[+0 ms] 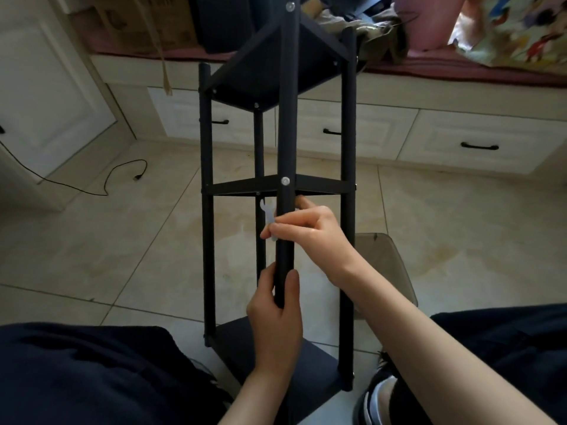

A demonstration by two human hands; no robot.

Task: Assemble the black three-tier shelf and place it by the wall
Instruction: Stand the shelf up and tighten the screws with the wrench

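The black three-tier shelf (348, 133) lies tilted away from me, its near end between my knees and its far end against the window bench. Its nearest pole (287, 118) runs up the middle of the view, with a silver bolt head (285, 180) at the middle tier. My left hand (276, 320) is wrapped around that pole low down. My right hand (310, 228) reaches across the pole just below the middle tier and pinches a small translucent white wrench (267, 213), whose open jaw points up beside the pole.
A built-in bench with white drawers (454, 142) and black handles runs along the back, piled with a cardboard box (147, 26), clothes and a pink item. A black cable (101, 182) lies on the tile floor at left. A grey translucent panel (383, 265) rests at right.
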